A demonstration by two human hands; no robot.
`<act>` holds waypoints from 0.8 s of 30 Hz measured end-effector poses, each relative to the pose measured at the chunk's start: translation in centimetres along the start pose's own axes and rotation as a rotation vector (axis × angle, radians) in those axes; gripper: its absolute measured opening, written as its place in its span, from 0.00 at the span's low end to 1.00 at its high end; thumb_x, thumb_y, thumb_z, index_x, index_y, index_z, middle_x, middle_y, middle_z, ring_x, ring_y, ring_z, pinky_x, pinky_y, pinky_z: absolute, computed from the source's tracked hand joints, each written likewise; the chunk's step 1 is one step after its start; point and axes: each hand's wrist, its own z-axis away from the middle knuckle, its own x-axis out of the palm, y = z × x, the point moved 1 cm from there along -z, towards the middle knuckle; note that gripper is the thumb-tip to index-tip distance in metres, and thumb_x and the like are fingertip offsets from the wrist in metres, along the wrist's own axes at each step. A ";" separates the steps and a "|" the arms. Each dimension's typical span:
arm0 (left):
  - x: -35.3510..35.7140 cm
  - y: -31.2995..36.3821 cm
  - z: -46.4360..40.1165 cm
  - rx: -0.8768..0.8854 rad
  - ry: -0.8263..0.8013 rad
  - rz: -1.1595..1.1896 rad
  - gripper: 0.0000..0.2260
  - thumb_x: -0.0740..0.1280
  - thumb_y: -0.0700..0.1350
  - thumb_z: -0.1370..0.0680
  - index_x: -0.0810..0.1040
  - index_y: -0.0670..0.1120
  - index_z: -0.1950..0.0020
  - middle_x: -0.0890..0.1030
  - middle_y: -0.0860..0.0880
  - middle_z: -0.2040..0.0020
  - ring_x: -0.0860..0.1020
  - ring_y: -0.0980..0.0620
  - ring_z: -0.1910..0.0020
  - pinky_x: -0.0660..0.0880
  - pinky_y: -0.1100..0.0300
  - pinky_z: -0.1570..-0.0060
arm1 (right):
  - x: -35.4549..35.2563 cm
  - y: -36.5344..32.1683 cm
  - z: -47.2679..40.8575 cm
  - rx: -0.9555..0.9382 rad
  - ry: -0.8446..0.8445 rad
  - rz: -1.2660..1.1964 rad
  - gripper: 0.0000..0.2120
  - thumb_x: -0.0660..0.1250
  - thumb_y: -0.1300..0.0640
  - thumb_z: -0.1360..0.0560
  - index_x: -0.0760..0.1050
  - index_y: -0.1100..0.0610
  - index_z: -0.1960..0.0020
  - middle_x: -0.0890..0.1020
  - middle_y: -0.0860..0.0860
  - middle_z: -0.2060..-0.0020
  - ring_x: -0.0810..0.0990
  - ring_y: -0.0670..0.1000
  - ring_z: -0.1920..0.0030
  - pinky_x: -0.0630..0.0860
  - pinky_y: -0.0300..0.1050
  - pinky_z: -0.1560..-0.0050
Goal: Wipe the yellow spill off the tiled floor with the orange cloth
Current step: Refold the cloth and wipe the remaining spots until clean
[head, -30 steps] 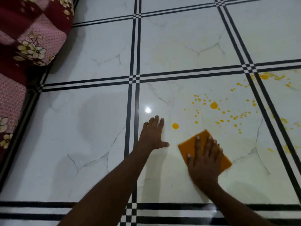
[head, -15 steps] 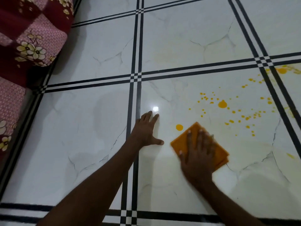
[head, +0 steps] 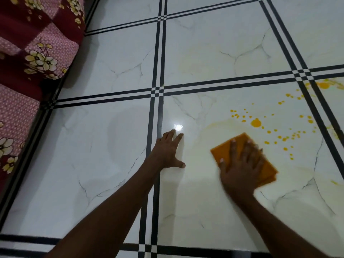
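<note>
The right hand [head: 242, 168] presses flat, fingers spread, on the orange cloth [head: 243, 157] on the tiled floor [head: 111, 155]. Left of it the left hand [head: 167, 151] rests open, holding nothing. Yellow spill [head: 256, 123] dots lie just beyond, to the right.

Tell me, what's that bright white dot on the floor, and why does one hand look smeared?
In the head view, the dot is glare, a light reflecting off the glossy tiled floor beside the left hand; the right hand and orange cloth are motion-blurred; the wide lens splays the tile lines.
</note>
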 end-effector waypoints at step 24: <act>-0.3 0.0 -2.7 -0.056 0.003 0.003 0.63 0.75 0.71 0.39 0.42 0.46 0.18 0.44 0.42 0.18 0.45 0.42 0.19 0.53 0.44 0.24 | 0.6 0.8 -15.1 -0.046 0.044 0.000 0.36 0.53 0.38 0.22 0.60 0.51 0.18 0.61 0.62 0.19 0.58 0.66 0.20 0.52 0.68 0.21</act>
